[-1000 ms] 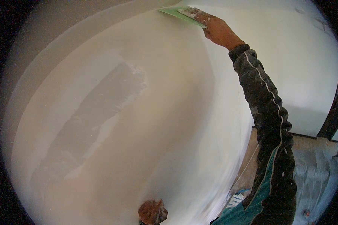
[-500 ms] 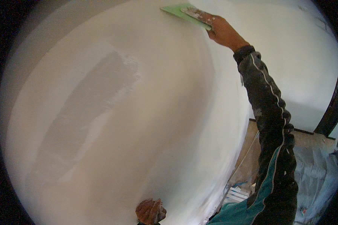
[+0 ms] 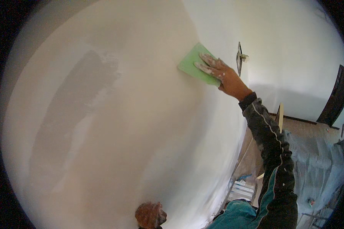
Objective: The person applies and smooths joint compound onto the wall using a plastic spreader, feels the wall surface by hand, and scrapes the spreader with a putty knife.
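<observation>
My right hand (image 3: 225,76) presses a flat green pad (image 3: 191,65) against the broad pale plaster wall (image 3: 149,95), its dust-whitened fingers lying over the pad and my dark sleeve reaching up from the lower right. Low in the picture my left hand (image 3: 151,215) is curled near the wall, dusty and brown; what it holds, if anything, is hidden. An irregular greyer patch (image 3: 70,110) runs diagonally across the left part of the wall.
At right are a white wall (image 3: 286,61), a dark door frame (image 3: 334,95), a thin metal fitting (image 3: 239,57) and a pale board (image 3: 280,116). Below lie the floor (image 3: 300,123), translucent plastic sheeting (image 3: 317,168) and white slatted pieces (image 3: 242,191) beside my body.
My right hand and the green pad have moved down from the wall's top. The view has shifted a little, showing more of the room at right. My left hand stays low.
</observation>
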Demonstrator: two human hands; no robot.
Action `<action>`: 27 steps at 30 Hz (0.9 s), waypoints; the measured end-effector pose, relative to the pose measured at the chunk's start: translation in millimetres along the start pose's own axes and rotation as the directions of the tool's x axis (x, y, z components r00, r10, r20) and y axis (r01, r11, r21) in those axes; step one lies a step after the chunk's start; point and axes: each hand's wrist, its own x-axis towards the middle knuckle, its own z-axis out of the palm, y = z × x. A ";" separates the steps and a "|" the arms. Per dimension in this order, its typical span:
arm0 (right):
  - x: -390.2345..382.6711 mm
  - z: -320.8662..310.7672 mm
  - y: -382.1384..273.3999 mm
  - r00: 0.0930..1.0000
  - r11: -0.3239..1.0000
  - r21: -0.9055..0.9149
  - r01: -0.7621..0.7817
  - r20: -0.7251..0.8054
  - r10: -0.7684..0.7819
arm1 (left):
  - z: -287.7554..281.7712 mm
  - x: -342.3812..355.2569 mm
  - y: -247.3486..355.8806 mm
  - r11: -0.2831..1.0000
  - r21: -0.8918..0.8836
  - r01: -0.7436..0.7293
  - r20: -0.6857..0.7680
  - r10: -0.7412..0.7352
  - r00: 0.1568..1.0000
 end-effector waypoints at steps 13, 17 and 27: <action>-189.9 79.8 9.0 0.811 0.725 0.372 -0.581 0.346 0.472 | 40.9 -11.7 -26.9 0.986 0.010 0.165 0.104 -0.165 0.981; -232.2 98.9 -6.7 0.624 0.207 0.729 -0.652 0.361 0.693 | 25.5 0.7 -30.1 0.998 0.052 0.047 0.033 -0.049 0.998; -83.1 11.6 -50.0 0.825 0.701 0.547 -0.458 -0.033 0.564 | 35.8 -59.9 -58.8 0.994 0.099 0.051 0.069 -0.058 0.996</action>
